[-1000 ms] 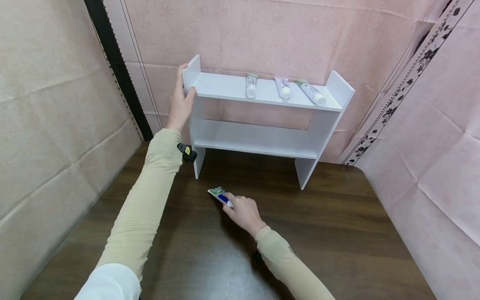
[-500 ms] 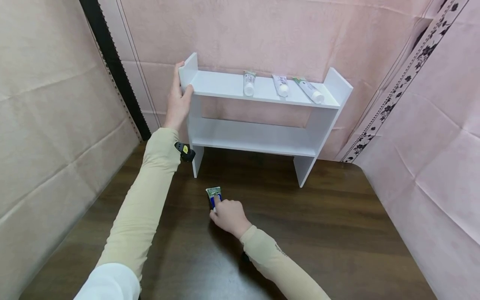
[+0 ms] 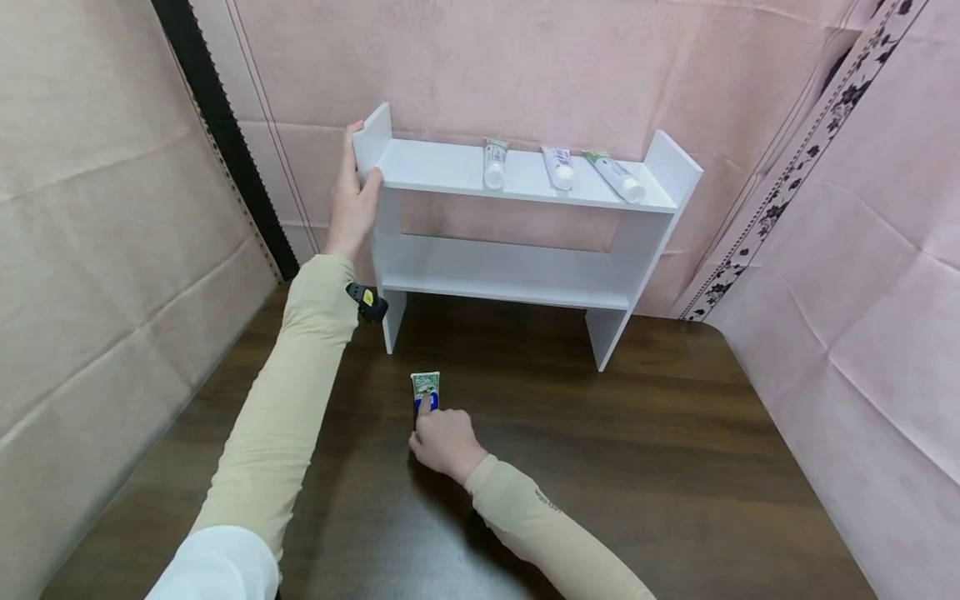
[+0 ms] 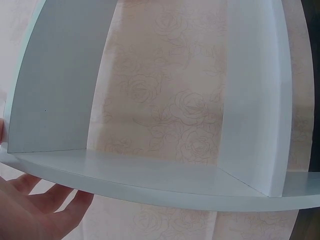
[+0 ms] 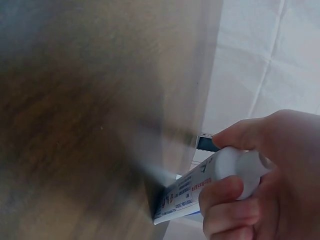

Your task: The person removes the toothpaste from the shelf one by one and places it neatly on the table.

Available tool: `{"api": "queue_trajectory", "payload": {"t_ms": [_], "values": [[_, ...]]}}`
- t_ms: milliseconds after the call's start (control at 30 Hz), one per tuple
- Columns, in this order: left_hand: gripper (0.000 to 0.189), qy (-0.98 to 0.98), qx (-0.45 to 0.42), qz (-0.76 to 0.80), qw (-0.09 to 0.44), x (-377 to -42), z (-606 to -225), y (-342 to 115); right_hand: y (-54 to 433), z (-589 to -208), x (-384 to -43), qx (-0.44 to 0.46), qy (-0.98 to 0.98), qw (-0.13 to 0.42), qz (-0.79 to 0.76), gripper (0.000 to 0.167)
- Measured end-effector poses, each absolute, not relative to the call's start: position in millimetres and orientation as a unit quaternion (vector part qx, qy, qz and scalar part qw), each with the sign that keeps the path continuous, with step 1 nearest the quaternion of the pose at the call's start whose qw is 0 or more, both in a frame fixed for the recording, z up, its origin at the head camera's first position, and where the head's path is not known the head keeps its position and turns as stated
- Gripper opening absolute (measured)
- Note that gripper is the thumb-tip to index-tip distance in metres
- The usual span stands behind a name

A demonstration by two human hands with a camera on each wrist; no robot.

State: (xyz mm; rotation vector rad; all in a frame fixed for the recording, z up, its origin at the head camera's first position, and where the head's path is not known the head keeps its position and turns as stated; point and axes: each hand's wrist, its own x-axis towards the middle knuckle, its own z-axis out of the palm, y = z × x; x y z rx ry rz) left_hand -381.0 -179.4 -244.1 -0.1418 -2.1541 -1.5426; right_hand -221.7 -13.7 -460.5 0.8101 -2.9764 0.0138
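My left hand (image 3: 354, 204) grips the upper left side panel of a white two-tier shelf (image 3: 502, 271), its thumb on the front edge. In the left wrist view several fingers (image 4: 75, 207) curl at the panel's outer side. My right hand (image 3: 444, 440) holds a green, blue and white toothpaste tube (image 3: 426, 383) over the table, its flat end pointing toward the shelf. The right wrist view shows the white cap end (image 5: 227, 162) of that tube between thumb and curled fingers. Three white tubes, a left one (image 3: 495, 165), a middle one (image 3: 558, 169) and a right one (image 3: 617, 178), lie on the top board.
The shelf stands on a dark brown wooden table (image 3: 637, 467) near its back edge. Pink cloth (image 3: 525, 67) hangs behind, with cream cloth (image 3: 112, 208) at left and more pink cloth (image 3: 862, 333) at right.
My right hand has moved left, and the toothpaste tube has turned from slanting to pointing straight at the shelf. My left hand keeps its grip on the shelf.
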Motion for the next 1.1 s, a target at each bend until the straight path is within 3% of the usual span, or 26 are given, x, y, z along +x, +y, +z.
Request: {"api": "queue_trajectory", "payload": {"t_ms": [600,1100], "values": [[0.059,-0.792,-0.047,-0.563,0.231,-381.2,-252.4,-184.2,-18.2,-476.6,-203.0,0.27,-0.962,-0.007,-0.039,0.062],[0.061,-0.781,-0.062,-0.57,0.249,-384.1,-245.4,-180.4,-16.8,-483.7,-200.8,0.273,-0.954,0.063,-0.106,0.065]]}}
